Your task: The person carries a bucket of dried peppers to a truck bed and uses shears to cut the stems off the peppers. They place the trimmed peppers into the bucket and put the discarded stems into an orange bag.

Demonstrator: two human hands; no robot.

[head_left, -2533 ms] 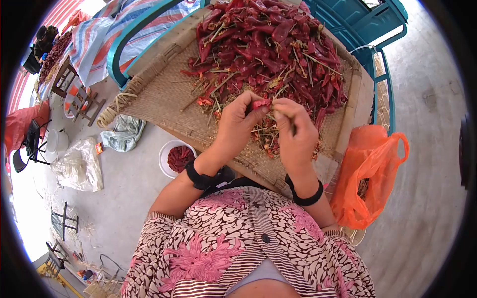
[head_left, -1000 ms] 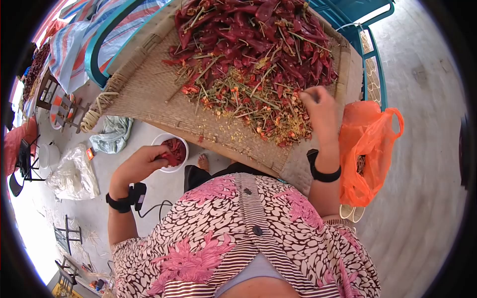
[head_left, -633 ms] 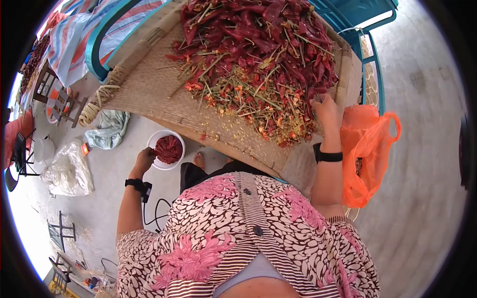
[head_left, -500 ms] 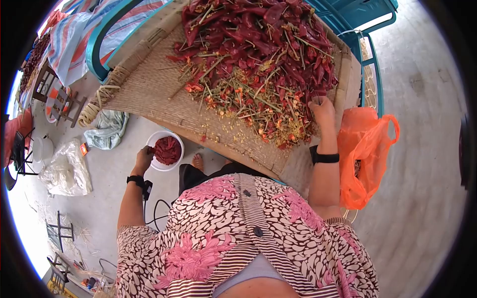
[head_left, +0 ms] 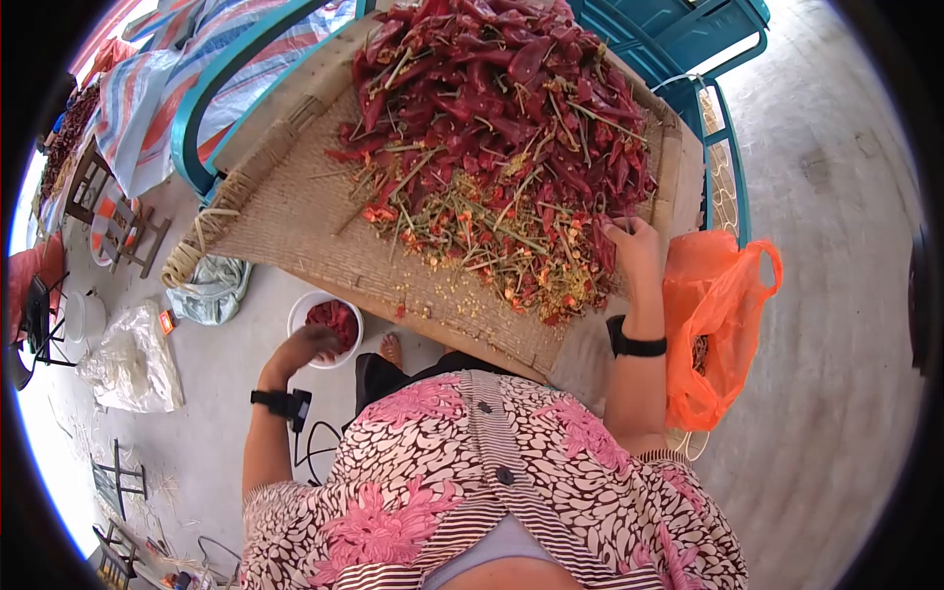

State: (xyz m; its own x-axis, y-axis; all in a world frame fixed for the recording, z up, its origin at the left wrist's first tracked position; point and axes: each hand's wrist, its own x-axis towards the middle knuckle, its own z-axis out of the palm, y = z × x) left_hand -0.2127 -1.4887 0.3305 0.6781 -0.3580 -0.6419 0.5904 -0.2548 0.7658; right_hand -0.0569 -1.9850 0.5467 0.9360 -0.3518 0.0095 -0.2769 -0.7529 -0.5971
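A heap of dried red chili peppers lies on a woven tray, with broken stems, seeds and chili bits along its near side. My right hand is at the heap's right edge, its fingertips closed on a dried chili pepper. Below the tray, a white bucket holds more red chilies. Over the bucket's near left rim is my left hand, slightly blurred, fingers extended and apart, with nothing visible in them.
An orange plastic bag hangs to the right of the tray. Teal metal railings flank the tray. On the floor at left are a green plastic sack, a clear plastic bag and a wooden chair.
My left hand has moved from beside the bucket to over its near rim, and its fingers have opened. My right hand stays at the heap's right edge. The view has shifted slightly.
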